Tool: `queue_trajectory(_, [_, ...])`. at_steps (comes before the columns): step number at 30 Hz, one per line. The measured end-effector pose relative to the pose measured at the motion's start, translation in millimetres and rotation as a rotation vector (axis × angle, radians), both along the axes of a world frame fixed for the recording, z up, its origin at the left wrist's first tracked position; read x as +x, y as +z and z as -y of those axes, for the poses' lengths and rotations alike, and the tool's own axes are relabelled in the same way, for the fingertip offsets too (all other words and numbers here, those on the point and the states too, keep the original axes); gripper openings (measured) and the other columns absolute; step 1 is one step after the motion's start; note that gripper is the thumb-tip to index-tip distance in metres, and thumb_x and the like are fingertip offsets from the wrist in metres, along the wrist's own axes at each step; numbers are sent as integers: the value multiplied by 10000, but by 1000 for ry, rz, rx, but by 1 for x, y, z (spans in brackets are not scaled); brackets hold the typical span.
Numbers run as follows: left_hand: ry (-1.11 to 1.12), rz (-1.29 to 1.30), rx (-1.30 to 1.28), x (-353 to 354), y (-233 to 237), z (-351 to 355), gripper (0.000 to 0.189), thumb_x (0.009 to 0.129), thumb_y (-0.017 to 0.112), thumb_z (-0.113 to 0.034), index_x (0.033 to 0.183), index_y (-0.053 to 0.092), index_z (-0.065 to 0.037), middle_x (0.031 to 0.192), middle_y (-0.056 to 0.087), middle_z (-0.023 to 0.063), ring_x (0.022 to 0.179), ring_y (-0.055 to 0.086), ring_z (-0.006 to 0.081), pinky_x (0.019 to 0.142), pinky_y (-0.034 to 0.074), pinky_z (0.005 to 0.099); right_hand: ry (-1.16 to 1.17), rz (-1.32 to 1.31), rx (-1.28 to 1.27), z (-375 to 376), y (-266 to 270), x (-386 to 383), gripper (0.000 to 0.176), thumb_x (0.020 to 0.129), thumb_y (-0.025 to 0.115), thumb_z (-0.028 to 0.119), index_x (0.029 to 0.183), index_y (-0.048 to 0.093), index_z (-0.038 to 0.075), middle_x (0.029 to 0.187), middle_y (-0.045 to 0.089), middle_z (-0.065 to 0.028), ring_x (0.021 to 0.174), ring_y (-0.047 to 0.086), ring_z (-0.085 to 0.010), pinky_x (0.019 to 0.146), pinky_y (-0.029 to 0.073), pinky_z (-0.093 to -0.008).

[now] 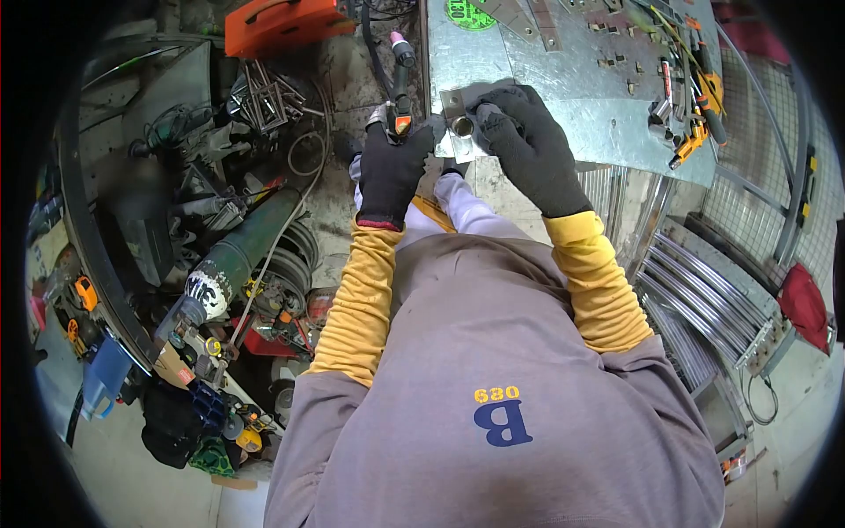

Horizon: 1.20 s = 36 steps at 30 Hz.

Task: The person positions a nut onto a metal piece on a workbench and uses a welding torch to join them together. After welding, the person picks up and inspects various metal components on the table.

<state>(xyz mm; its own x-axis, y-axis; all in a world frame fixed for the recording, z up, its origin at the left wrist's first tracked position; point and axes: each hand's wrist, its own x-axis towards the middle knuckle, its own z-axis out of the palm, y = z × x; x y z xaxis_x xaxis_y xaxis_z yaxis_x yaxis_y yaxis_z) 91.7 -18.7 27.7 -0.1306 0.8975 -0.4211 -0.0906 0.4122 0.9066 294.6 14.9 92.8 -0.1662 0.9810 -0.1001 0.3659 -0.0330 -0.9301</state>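
Observation:
Both hands wear dark gloves. My left hand (392, 172) is wrapped round a welding torch (401, 88), whose pink nozzle points away from me and whose orange switch shows by the thumb. At the near left corner of the metal table (563, 79) lies a small flat metal plate (453, 104) with a round ring (461, 127) on it. My right hand (521, 132) is just right of the ring, its fingers bent and pressed together at the plate's edge. Whatever those fingers hold, if anything, is hidden.
Small metal brackets (616, 62) and orange-handled tools (695, 141) lie on the table's right part. An orange case (286, 26) stands at the upper left. A green gas cylinder (251, 242), hoses and scrap are at left; a rack of metal tubes (704, 286) is at right.

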Motion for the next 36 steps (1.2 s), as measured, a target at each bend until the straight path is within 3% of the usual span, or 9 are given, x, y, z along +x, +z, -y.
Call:
queue_trajectory(10, [-17, -43, -6, 0, 8, -1, 323, 992, 735, -179, 1246, 624, -13, 1042, 675, 26, 906, 623, 110, 833, 530, 291, -45, 190, 70, 3, 8, -15, 300, 915, 783, 321, 1078, 778, 70, 1079, 675, -110, 941, 693, -288, 825, 566, -385])
queue_trajectory(19, [-39, -20, -70, -3, 9, -1, 269, 984, 756, -200, 1148, 625, -32, 968, 655, -2, 837, 587, 95, 760, 512, 287, -79, 251, 28, 6, -7, -17, 340, 876, 825, 332, 1077, 784, 60, 1089, 668, -136, 926, 695, -291, 798, 566, -399])
queue_trajectory(21, [20, -24, -4, -1, 2, -2, 534, 881, 888, -241, 1267, 617, 9, 1017, 713, 36, 832, 635, 101, 738, 542, 288, -89, 247, 12, 7, -12, -16, 349, 865, 834, 331, 1081, 786, 61, 1094, 669, -136, 940, 697, -299, 809, 569, -396])
queue_trajectory(27, [-4, -125, -80, -1, 23, -3, 640, 843, 905, -314, 1297, 608, 26, 1054, 744, 88, 885, 685, 158, 806, 565, 334, -98, 223, 5, 7, -11, -17, 355, 890, 834, 350, 1085, 786, 58, 1090, 670, -130, 918, 713, -272, 803, 581, -370])
queue_trajectory(36, [20, -315, -5, 1, 9, -1, 734, 801, 917, -396, 1309, 598, 27, 1061, 754, 131, 924, 727, 249, 870, 576, 394, -104, 217, 44, 8, -17, -15, 365, 893, 834, 374, 1075, 787, 61, 1078, 671, -127, 882, 721, -266, 776, 580, -372])
